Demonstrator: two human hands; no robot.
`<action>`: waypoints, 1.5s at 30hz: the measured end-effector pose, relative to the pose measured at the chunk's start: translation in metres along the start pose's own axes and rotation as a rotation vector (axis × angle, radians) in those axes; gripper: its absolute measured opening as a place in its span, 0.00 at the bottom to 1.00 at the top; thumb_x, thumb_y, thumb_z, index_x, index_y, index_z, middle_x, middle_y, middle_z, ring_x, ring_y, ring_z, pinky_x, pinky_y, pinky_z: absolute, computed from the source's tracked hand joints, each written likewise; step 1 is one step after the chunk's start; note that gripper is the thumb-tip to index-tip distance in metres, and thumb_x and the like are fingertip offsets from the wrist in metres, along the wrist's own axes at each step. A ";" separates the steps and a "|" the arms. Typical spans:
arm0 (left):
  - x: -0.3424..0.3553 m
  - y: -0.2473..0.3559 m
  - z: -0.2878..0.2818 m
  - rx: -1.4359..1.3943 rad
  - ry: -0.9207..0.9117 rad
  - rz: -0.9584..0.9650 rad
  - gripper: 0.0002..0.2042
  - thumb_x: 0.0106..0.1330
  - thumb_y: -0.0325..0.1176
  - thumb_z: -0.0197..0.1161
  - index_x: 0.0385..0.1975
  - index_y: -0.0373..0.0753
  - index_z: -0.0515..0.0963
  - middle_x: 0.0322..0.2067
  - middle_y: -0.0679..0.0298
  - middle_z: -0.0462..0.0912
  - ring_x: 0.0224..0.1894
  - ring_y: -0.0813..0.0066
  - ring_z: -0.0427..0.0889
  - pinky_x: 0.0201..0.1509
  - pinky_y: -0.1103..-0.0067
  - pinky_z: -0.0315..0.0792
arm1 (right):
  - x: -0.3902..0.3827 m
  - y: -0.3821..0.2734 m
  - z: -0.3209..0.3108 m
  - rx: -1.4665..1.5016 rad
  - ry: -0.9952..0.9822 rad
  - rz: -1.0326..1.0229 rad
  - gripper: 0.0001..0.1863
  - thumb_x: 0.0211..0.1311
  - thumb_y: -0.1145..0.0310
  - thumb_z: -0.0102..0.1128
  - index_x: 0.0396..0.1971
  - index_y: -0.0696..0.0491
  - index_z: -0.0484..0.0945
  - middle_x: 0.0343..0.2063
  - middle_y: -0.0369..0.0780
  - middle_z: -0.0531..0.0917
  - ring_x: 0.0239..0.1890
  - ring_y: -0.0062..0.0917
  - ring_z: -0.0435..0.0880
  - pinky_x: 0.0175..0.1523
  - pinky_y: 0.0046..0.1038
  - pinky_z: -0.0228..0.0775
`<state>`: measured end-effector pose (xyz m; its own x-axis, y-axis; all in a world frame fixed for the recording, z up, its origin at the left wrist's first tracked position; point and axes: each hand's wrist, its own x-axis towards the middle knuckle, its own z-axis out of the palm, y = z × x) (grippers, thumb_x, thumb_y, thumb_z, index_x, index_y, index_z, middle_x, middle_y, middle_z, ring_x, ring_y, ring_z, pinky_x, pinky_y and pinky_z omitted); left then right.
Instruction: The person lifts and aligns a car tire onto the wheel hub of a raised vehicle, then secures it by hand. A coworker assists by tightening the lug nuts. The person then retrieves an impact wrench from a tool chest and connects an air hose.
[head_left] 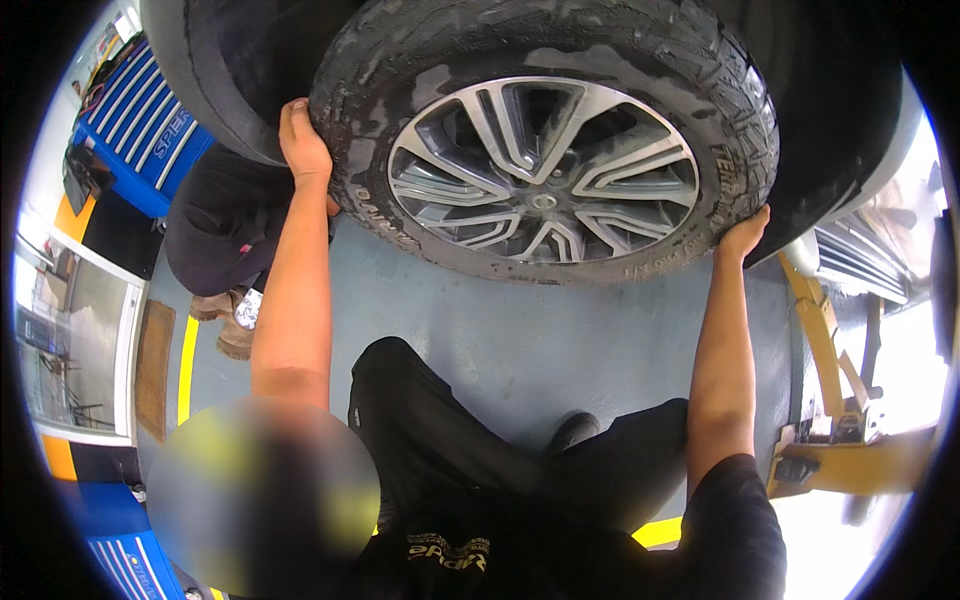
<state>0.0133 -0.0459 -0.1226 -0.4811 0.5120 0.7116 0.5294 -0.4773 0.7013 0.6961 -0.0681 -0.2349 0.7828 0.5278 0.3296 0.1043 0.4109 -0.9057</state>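
A car wheel (543,203) with a black tyre (370,210) and a silver-and-dark spoked rim fills the upper middle, in the wheel arch of a raised car. My left hand (303,145) grips the tyre's left side, with its fingers going round toward the tread. Lower down on the opposite side, my right hand (745,235) holds the tyre's tread near its lower right edge. Both arms reach forward, one to each side of the wheel. The tyre looks wet or dirty in patches. The wheel's back is hidden.
A person in dark clothes (222,225) and brown boots (235,343) crouches close at left. Blue tool cabinets (150,130) stand beyond. A yellow lift arm (850,465) lies at right. Yellow lines (187,370) mark the grey floor (480,330). A blurred round patch covers the lower left.
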 end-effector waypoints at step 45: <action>0.004 -0.009 0.002 -0.053 -0.049 -0.047 0.20 0.72 0.42 0.43 0.41 0.31 0.76 0.37 0.56 0.80 0.41 0.66 0.75 0.52 0.74 0.66 | 0.002 -0.002 -0.009 -0.112 0.029 -0.010 0.32 0.73 0.51 0.38 0.61 0.65 0.68 0.58 0.49 0.76 0.60 0.35 0.74 0.65 0.31 0.59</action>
<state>0.0079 -0.0383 -0.1262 -0.4692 0.5682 0.6760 0.4690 -0.4883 0.7359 0.7026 -0.0742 -0.2352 0.7986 0.5018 0.3325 0.1788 0.3297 -0.9270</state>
